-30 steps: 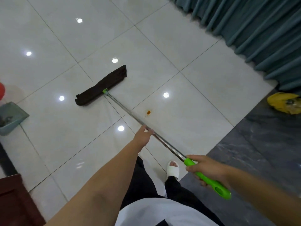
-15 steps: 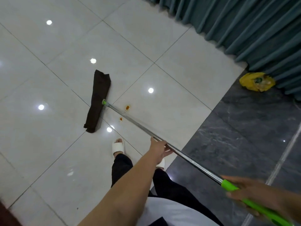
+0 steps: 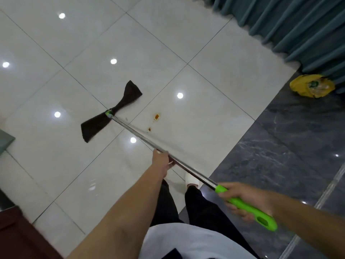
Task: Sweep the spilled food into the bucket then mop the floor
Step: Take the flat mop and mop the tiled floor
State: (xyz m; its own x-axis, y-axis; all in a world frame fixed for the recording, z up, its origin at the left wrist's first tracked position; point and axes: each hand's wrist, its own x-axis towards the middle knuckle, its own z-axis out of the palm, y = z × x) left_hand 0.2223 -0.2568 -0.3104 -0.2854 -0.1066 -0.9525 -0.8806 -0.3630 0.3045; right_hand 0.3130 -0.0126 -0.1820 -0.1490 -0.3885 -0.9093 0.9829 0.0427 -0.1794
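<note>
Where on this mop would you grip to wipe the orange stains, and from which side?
From above: right hand on the green handle at the raised near end, left hand midway on the steel pole. The long pole slopes floorward, so spaced hands steer it.

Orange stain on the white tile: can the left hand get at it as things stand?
Probably not: the left hand grips the mop pole, well short of the orange stain. Bare tile surrounds it; the mop head sits nearer.

A yellow bag (image 3: 311,86) is laid at the teal curtain (image 3: 298,25)'s foot; dark red furniture (image 3: 16,234) is seen far from it.
</note>
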